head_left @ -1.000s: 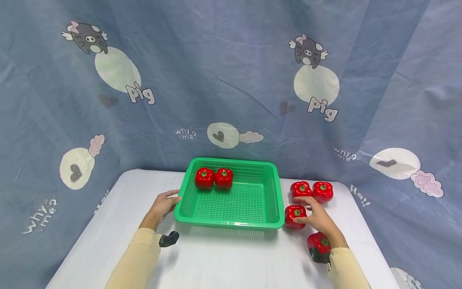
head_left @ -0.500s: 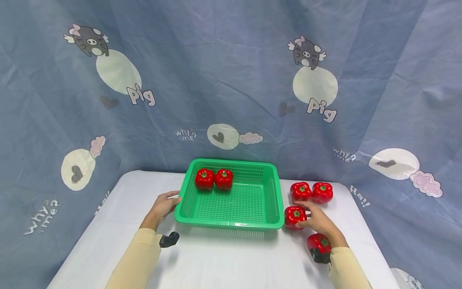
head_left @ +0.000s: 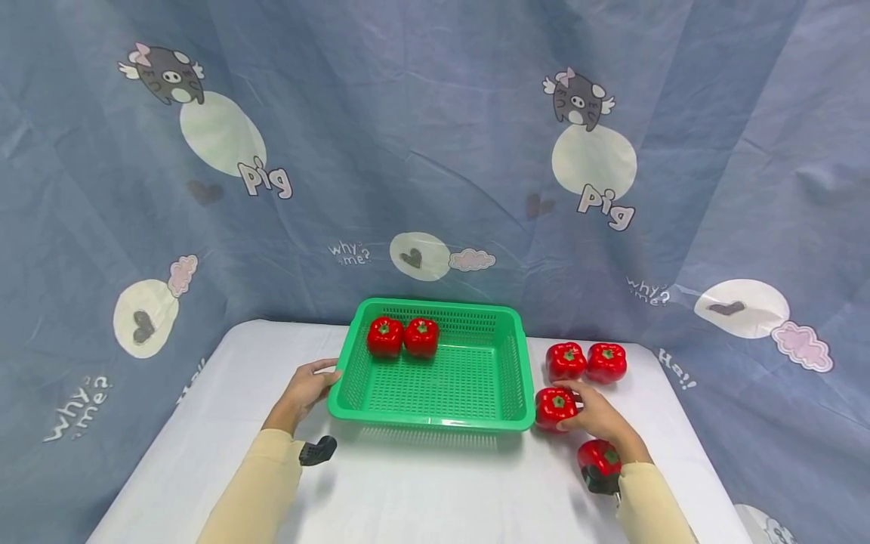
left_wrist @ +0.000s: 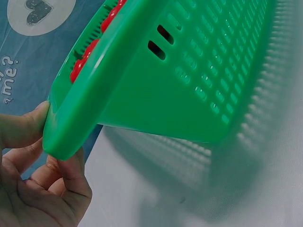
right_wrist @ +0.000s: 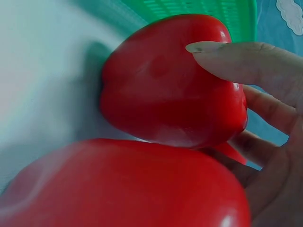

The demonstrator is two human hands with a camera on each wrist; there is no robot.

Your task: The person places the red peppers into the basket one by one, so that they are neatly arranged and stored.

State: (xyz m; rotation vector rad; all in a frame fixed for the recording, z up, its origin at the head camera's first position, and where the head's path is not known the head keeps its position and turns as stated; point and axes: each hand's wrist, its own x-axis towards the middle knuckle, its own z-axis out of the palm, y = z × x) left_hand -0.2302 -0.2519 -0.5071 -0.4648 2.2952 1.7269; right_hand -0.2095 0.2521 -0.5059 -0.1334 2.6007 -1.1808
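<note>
Loading appears partial: two red peppers point(head_left: 385, 338) occupy the green basket point(head_left: 408, 418), pinched at its rim by the left hand point(head_left: 303, 391); four more peppers point(head_left: 607, 363) stand right of it, the nearest pepper point(head_left: 553, 409) gripped by the right hand point(head_left: 598, 413).

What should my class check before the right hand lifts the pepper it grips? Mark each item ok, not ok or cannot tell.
1. Basket steadied: ok; the left hand pinches its rim.
2. Grip placed: ok; the right hand has its thumb on the gripped pepper, fingers at the other side.
3. Grip firm enough: cannot tell.
4. Room inside: ok; two peppers sit at the back left, much floor bare.
5. Neighbours well clear: not ok; another pepper sits close by the right wrist.
</note>
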